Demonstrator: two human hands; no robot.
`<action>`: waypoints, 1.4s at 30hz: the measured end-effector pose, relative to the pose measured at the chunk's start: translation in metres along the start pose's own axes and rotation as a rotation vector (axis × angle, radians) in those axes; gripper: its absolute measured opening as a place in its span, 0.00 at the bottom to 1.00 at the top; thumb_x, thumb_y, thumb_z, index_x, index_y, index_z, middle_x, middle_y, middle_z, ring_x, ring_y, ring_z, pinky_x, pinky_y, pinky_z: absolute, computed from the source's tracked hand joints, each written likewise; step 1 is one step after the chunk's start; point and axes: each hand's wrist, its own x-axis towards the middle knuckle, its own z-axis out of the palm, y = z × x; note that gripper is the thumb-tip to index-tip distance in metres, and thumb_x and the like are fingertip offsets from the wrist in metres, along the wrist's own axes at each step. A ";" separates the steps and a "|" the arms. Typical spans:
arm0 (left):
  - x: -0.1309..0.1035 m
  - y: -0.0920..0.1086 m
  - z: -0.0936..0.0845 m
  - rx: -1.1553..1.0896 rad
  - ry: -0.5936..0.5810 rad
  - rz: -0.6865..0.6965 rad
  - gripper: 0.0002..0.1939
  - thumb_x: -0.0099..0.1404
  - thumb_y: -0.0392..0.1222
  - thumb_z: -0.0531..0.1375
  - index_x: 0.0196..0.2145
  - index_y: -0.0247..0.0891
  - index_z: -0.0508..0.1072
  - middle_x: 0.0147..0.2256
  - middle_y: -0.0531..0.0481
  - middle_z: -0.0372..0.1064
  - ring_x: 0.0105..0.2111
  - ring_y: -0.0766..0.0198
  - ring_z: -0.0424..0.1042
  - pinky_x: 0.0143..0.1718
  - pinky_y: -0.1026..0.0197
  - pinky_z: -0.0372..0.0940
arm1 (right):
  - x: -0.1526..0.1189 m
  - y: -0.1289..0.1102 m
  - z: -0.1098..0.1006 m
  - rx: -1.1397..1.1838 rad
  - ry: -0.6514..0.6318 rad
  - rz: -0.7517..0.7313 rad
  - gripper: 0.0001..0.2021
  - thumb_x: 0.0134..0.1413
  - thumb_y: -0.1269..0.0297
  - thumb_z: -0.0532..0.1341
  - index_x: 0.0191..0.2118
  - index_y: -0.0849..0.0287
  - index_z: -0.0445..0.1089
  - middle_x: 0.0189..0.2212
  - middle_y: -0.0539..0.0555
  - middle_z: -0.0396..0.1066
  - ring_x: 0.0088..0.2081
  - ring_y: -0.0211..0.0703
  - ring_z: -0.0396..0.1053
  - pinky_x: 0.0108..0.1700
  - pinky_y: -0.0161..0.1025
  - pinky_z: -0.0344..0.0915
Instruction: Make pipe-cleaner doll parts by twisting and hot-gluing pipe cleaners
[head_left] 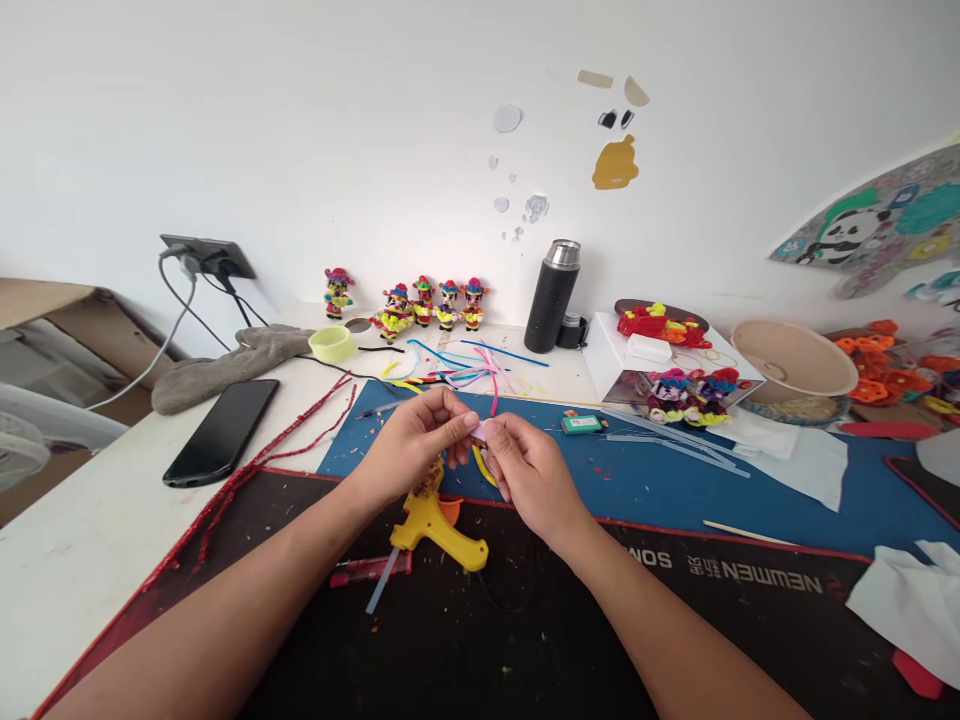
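At one o'clock from the glue gun (pixel 431 518), a pale scrap (pixel 479 432) lies between your left hand (pixel 412 440) and right hand (pixel 531 470), equally near, each grip pinched closed on it, its long axis unclear.

The place looks like a small handicraft workspace; whether in a home or a workshop cannot be told. A white tabletop (pixel 105 560) stands against a white wall (pixel 360 120), and a yellow glue gun (pixel 439 530) lies on a scrap-strewn black mat (pixel 420 660), a translucent stick (pixel 382 582) in its rear. Beyond the glue gun are loose coloured pipe cleaners (pixel 517 350) and, farther back, small fuzzy figures (pixel 448 303). Left of it run red fuzzy stems (pixel 238 478); far to its right sit orange fuzzy flowers (pixel 874 378). More everyday things surround it: a phone (pixel 223 432) to its left, a flask (pixel 552 305) behind.
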 end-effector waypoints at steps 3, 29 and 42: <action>0.000 -0.001 0.001 -0.023 -0.021 -0.013 0.20 0.66 0.56 0.68 0.33 0.37 0.70 0.25 0.53 0.72 0.24 0.66 0.71 0.27 0.63 0.68 | 0.000 0.002 0.000 -0.045 0.015 0.005 0.24 0.69 0.38 0.56 0.33 0.54 0.68 0.20 0.46 0.61 0.21 0.38 0.58 0.23 0.36 0.56; -0.003 0.001 0.004 -0.042 -0.075 0.033 0.18 0.67 0.54 0.69 0.42 0.36 0.74 0.29 0.51 0.74 0.26 0.65 0.71 0.29 0.63 0.68 | 0.004 0.005 -0.001 0.026 0.023 0.020 0.29 0.69 0.36 0.54 0.26 0.54 0.65 0.15 0.45 0.55 0.18 0.37 0.54 0.22 0.36 0.54; -0.003 0.001 0.000 -0.036 -0.051 0.021 0.17 0.66 0.52 0.70 0.36 0.36 0.73 0.27 0.52 0.72 0.24 0.66 0.71 0.27 0.63 0.68 | 0.002 0.000 0.001 0.208 -0.019 0.052 0.25 0.66 0.36 0.59 0.31 0.54 0.65 0.17 0.43 0.58 0.18 0.36 0.55 0.22 0.37 0.53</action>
